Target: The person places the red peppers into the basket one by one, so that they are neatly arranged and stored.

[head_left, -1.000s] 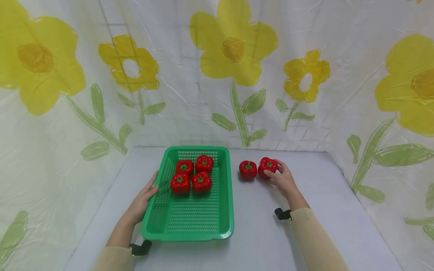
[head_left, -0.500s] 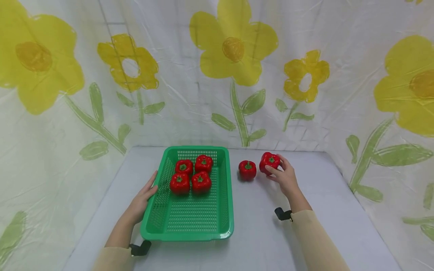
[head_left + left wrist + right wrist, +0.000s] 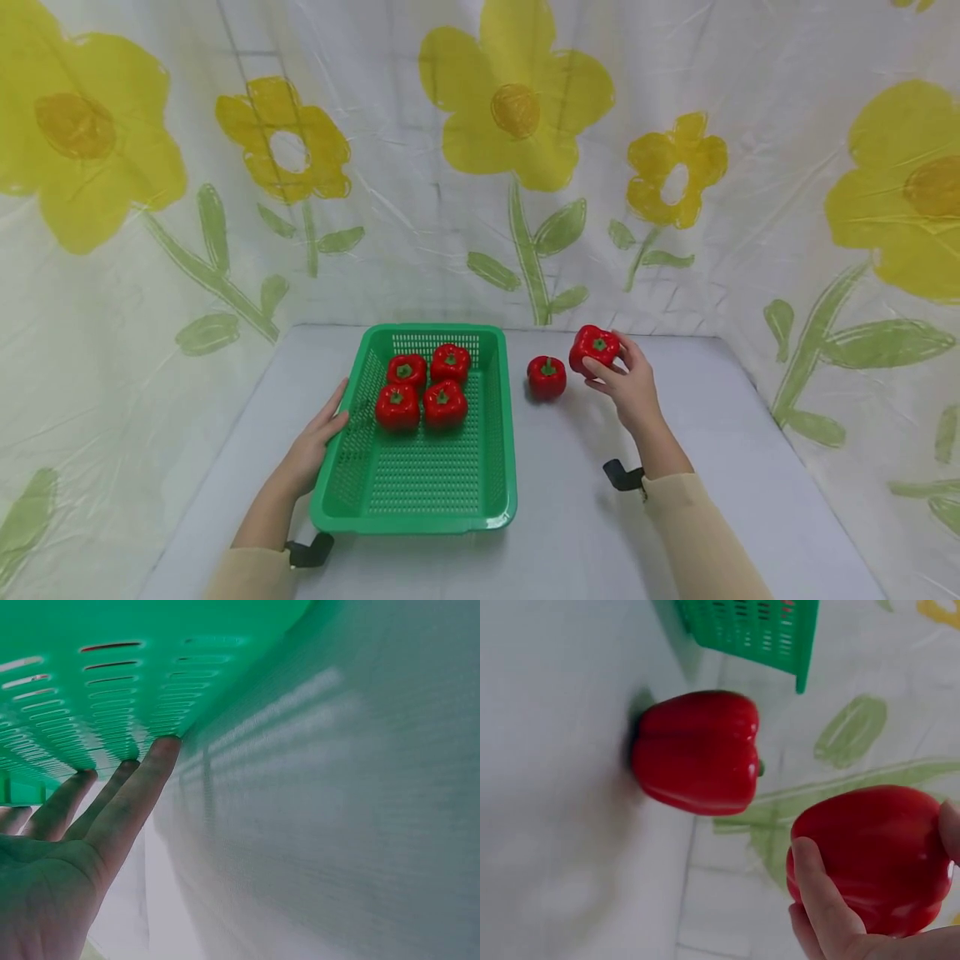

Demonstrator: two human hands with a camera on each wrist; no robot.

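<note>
My right hand (image 3: 630, 386) grips a red bell pepper (image 3: 593, 349) between thumb and fingers, held above the table. In the right wrist view this bell pepper (image 3: 874, 859) hangs clear of the tabletop. Another red bell pepper (image 3: 547, 377) stands on the table just left of it, stem up. My left hand (image 3: 309, 450) rests along the left side of a green plastic basket (image 3: 423, 524). Its fingertips (image 3: 163, 746) touch the slotted wall from outside, fingers straight, in the left wrist view. Several red bell peppers (image 3: 446, 404) sit together in the basket's far half.
A white table (image 3: 570, 533) carries everything. Behind it and at both sides hangs a pale curtain (image 3: 405, 250) printed with yellow flowers. The basket's raised rim (image 3: 510, 433) stands between its contents and the loose peppers.
The right hand has lifted its bell pepper off the table and tilted it, lately moving slightly left. The left hand and the basket have stayed put.
</note>
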